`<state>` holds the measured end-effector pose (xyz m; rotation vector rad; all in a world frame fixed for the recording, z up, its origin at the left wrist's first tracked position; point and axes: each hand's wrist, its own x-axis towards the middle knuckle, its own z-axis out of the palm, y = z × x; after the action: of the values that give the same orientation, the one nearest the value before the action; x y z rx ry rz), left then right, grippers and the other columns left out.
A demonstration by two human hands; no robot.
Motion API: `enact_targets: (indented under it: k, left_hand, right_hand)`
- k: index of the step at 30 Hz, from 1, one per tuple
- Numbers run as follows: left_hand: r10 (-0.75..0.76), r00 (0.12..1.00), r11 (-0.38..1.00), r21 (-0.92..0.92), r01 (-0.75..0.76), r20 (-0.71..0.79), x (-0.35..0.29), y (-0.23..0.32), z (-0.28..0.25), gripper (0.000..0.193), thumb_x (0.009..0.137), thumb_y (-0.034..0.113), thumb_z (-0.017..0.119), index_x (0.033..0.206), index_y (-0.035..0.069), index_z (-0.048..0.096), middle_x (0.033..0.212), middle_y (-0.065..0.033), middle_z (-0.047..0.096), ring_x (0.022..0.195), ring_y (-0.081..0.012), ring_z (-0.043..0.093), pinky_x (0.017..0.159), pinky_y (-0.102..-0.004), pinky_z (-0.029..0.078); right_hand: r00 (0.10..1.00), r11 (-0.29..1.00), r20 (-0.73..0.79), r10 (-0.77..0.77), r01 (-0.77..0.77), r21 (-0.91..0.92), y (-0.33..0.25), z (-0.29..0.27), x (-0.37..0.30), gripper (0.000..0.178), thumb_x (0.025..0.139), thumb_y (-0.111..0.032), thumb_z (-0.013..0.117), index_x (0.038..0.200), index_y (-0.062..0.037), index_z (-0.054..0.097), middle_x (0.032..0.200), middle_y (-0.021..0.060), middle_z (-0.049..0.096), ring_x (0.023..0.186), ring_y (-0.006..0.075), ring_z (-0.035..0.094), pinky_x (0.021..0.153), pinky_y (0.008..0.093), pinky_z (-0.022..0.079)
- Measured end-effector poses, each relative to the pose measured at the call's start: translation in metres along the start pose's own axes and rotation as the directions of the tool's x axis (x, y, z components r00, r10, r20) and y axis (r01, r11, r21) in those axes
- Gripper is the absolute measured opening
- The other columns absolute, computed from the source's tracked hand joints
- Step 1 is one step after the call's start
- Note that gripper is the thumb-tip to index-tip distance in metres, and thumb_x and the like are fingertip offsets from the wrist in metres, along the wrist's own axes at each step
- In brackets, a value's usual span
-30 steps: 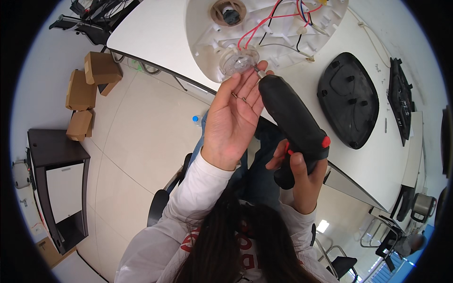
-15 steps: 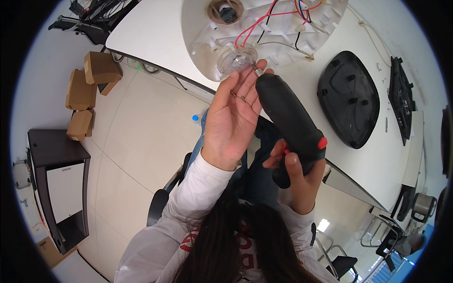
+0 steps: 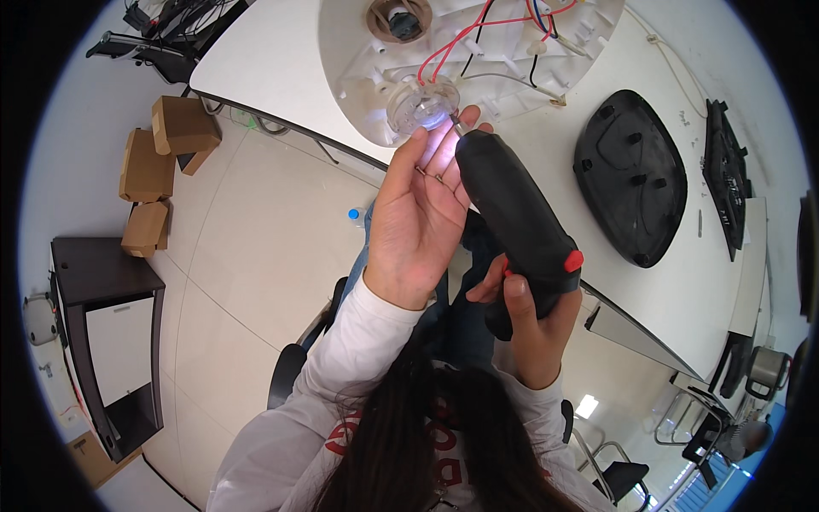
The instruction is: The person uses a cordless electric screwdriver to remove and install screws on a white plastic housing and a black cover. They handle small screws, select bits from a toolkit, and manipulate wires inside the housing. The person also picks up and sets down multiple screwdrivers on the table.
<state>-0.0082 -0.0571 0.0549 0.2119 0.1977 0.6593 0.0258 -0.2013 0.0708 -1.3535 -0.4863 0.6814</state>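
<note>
My right hand (image 3: 539,333) grips a black electric screwdriver (image 3: 516,200) with red buttons. Its bit reaches toward the edge of a clear round plastic part (image 3: 418,104) on a white molded shell (image 3: 354,98); whether it meets a screw there is too small to tell. Palm up, my left hand (image 3: 414,230) is open just below that part, its fingers stretched out and its thumb tip by the rim. Small screws (image 3: 438,178) lie across its fingers. A bluish light shines on the fingertips and the clear part. Red wires (image 3: 448,49) run from that part across the shell.
To the right on the white table (image 3: 554,171) lie a black oval cover (image 3: 631,179), a black panel (image 3: 725,179) and scattered screws. Brown cardboard boxes (image 3: 147,162) and a dark cabinet (image 3: 107,333) stand at left. A bottle (image 3: 357,216) is by the table's near edge.
The screwdriver has shifted slightly left together with my right hand, and a bluish light now glows near its tip. The white shell has moved slightly left too. My left hand stays nearly still.
</note>
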Motion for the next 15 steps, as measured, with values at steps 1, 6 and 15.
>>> enact_targets:
  k: [1, 6, 15]
  left_hand:
    - [-0.002, 1.000, 1.000, 0.003, 0.002, 0.005, -0.0002, 0.0001, -0.0002, 0.045, 0.094, 0.022, 0.041, 0.130, -0.003, 0.034, 0.133, -0.0135, 0.044, 0.124, -0.0266, 0.039, 0.102, -0.0404, 0.034]
    - [-0.007, 1.000, 1.000, -0.010, 0.007, 0.004, -0.0002, 0.0002, -0.0010, 0.043, 0.094, 0.022, 0.041, 0.129, -0.003, 0.036, 0.133, -0.0132, 0.044, 0.125, -0.0266, 0.038, 0.102, -0.0406, 0.034]
    - [-0.018, 1.000, 1.000, 0.001, 0.018, 0.006, -0.0009, -0.0010, -0.0001, 0.039, 0.094, 0.021, 0.042, 0.126, -0.002, 0.040, 0.133, -0.0156, 0.043, 0.126, -0.0285, 0.037, 0.103, -0.0406, 0.034]
  right_hand:
    - [1.000, 1.000, -0.001, 0.003, -0.003, 0.003, -0.0001, 0.0002, 0.0000, 0.037, 0.081, -0.011, 0.065, 0.108, 0.0051, 0.046, 0.077, 0.0071, 0.057, 0.067, 0.0133, 0.059, 0.064, 0.0261, 0.050]
    - [1.000, 1.000, 0.001, 0.007, -0.007, -0.005, -0.0013, 0.0008, 0.0001, 0.035, 0.081, -0.009, 0.064, 0.107, 0.0049, 0.046, 0.078, 0.0072, 0.057, 0.067, 0.0135, 0.059, 0.065, 0.0263, 0.050]
    - [1.000, 1.000, 0.007, 0.012, -0.012, 0.021, -0.0019, 0.0009, -0.0009, 0.033, 0.081, -0.005, 0.061, 0.108, 0.0053, 0.045, 0.079, 0.0081, 0.056, 0.068, 0.0130, 0.057, 0.065, 0.0277, 0.051]
